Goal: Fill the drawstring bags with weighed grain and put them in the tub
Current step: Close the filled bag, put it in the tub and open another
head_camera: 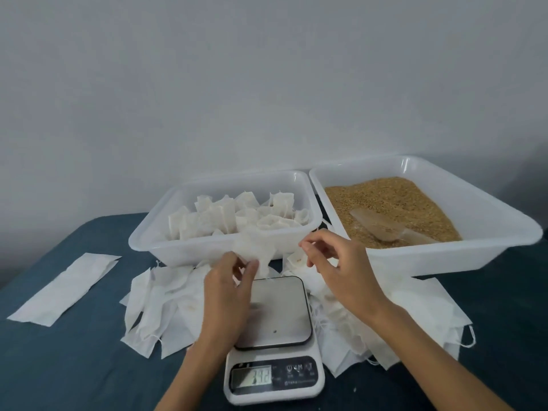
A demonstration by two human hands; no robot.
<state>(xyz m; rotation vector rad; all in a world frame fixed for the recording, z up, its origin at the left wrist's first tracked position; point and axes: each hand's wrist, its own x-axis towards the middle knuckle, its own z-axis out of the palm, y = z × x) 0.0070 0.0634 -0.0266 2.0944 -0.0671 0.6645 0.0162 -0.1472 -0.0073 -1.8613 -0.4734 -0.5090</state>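
Note:
My left hand [229, 287] pinches a white drawstring bag [255, 245], holding it up above the scale [274, 341] and in front of the left tub [154, 246]. My right hand [335, 264] is just to its right with thumb and fingertips pinched together, seemingly on the bag's thin string, which is barely visible. The left tub holds several filled white bags [237, 216]. The right tub [474, 229] holds brown grain [394, 200] with a clear scoop [385, 228] lying in it. The scale's plate is bare and its display is lit.
Empty white bags lie in loose piles left [161, 307] and right [415, 315] of the scale on the dark blue table. A long white strip [66, 287] lies at the far left. A plain wall stands right behind the tubs.

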